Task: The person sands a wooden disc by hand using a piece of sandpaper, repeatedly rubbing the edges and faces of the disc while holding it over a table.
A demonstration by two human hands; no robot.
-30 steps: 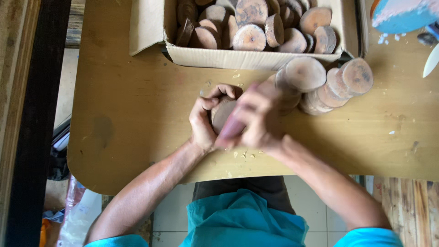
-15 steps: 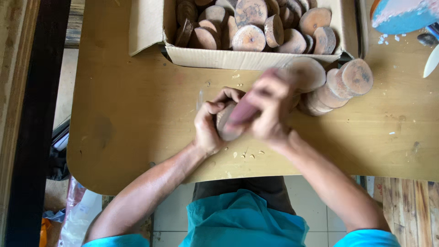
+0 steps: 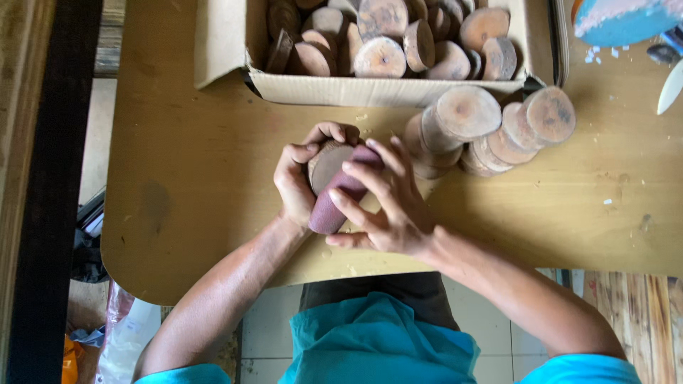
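Observation:
My left hand [image 3: 297, 182] grips a round wooden slice [image 3: 329, 165] and holds it on edge just above the wooden table [image 3: 185, 178]. My right hand [image 3: 388, 208] holds a maroon roll of sandpaper [image 3: 340, 193] pressed across the face of the slice, with the fingers spread over the roll. Both hands are near the table's front edge, at its middle.
A cardboard box [image 3: 384, 89] full of wooden slices stands at the back of the table. Two leaning stacks of slices [image 3: 491, 128] lie right of my hands. A blue object [image 3: 626, 18] and a white blade [image 3: 671, 87] are at the far right corner. Tiled floor shows below.
My right hand has rubbed the sandpaper roll back and forth over the slice; the roll now lies lower and more slanted. The left hand has kept its grip on the slice.

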